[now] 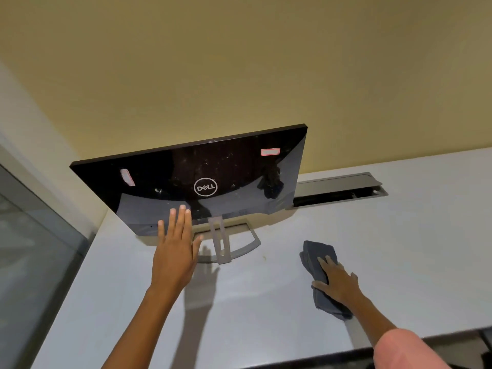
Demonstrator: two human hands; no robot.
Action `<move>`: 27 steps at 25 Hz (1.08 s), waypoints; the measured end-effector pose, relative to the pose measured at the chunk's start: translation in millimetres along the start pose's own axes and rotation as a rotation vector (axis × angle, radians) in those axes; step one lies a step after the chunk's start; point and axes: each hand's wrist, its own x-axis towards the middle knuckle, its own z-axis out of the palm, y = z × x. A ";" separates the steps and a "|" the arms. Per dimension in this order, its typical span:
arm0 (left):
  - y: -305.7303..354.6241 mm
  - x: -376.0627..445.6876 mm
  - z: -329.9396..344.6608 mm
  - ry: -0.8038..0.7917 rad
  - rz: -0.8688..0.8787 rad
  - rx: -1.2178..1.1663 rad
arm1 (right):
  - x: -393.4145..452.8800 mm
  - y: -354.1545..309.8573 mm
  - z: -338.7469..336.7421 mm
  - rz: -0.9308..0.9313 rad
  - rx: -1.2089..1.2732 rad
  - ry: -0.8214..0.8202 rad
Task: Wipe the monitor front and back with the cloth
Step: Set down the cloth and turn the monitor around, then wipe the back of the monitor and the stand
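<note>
A black monitor (202, 171) stands on a grey stand (226, 242) with its glossy back turned toward me; a round logo and two stickers show on it, along with dusty specks. My left hand (175, 251) is raised with straight fingers, its fingertips at the lower edge of the monitor's back. A folded dark grey cloth (316, 258) lies on the white desk (266, 302) to the right of the stand. My right hand (338, 283) lies flat on top of the cloth with fingers spread. The screen side is hidden.
An open grey cable tray (343, 189) is set in the desk behind and to the right of the monitor. A yellow wall rises behind. A glass partition (32, 249) runs along the left. The desk's front edge is at lower right.
</note>
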 end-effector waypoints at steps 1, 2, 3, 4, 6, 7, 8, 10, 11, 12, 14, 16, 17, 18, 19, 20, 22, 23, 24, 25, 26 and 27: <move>2.1 -6.9 7.1 -0.039 -0.021 0.004 | 1.2 1.1 5.7 -0.012 -0.022 -0.001; 3.3 -13.4 12.7 -0.073 -0.037 0.011 | 1.8 1.4 9.8 -0.021 -0.079 0.027; 4.3 -19.2 17.8 -0.106 -0.046 0.028 | 3.3 1.2 12.3 -0.028 -0.146 0.070; 4.7 -23.6 21.2 -0.136 -0.048 0.044 | 6.1 -0.7 13.6 -0.031 -0.191 0.116; 4.6 -27.7 24.9 -0.199 -0.035 0.030 | 13.3 -7.6 15.8 -0.021 -0.181 0.168; 3.6 -28.7 25.9 -0.232 -0.033 0.017 | 15.7 -11.5 17.1 -0.005 -0.134 0.171; 0.3 -29.3 26.8 -0.249 -0.029 0.013 | 18.3 -15.2 19.9 0.003 -0.086 0.164; -9.9 -31.6 27.1 -0.246 -0.023 -0.004 | 22.3 -16.1 25.5 -0.006 -0.080 0.181; -15.7 -31.7 25.1 -0.241 -0.021 -0.016 | 22.0 -14.5 25.7 -0.021 -0.121 0.194; -20.5 -31.5 22.2 -0.233 -0.023 -0.030 | 19.4 -11.7 22.1 -0.038 -0.158 0.200; -42.0 -30.5 13.3 -0.172 -0.042 -0.093 | 9.8 -21.5 14.0 -0.053 -0.075 0.239; -65.3 -26.1 -1.0 -0.080 -0.089 -0.212 | -8.3 -43.5 13.5 -0.085 0.186 0.371; -76.8 -24.1 -8.8 -0.008 -0.102 -0.278 | -22.0 -61.7 14.4 -0.131 0.318 0.439; -90.4 -21.2 -17.4 0.069 -0.109 -0.337 | -36.2 -86.7 13.5 -0.201 0.396 0.499; -102.6 -17.4 -26.0 0.141 -0.116 -0.388 | -50.6 -115.3 11.9 -0.279 0.416 0.544; -114.1 -12.1 -35.2 0.208 -0.137 -0.442 | -62.5 -145.9 9.6 -0.361 0.409 0.593; -135.6 1.6 -54.4 0.339 -0.237 -0.570 | -80.3 -212.7 -3.7 -0.536 0.338 0.734; -146.4 10.2 -64.0 0.391 -0.283 -0.636 | -85.2 -246.8 -12.7 -0.607 0.275 0.799; -155.2 19.0 -72.0 0.427 -0.315 -0.688 | -88.8 -277.8 -20.7 -0.672 0.233 0.838; -163.3 27.4 -78.4 0.444 -0.332 -0.734 | -90.6 -305.6 -26.8 -0.723 0.210 0.866; -171.3 34.5 -83.3 0.441 -0.336 -0.779 | -90.7 -331.4 -31.9 -0.777 0.179 0.881; -178.7 40.6 -87.6 0.421 -0.329 -0.820 | -89.6 -354.7 -35.9 -0.819 0.132 0.899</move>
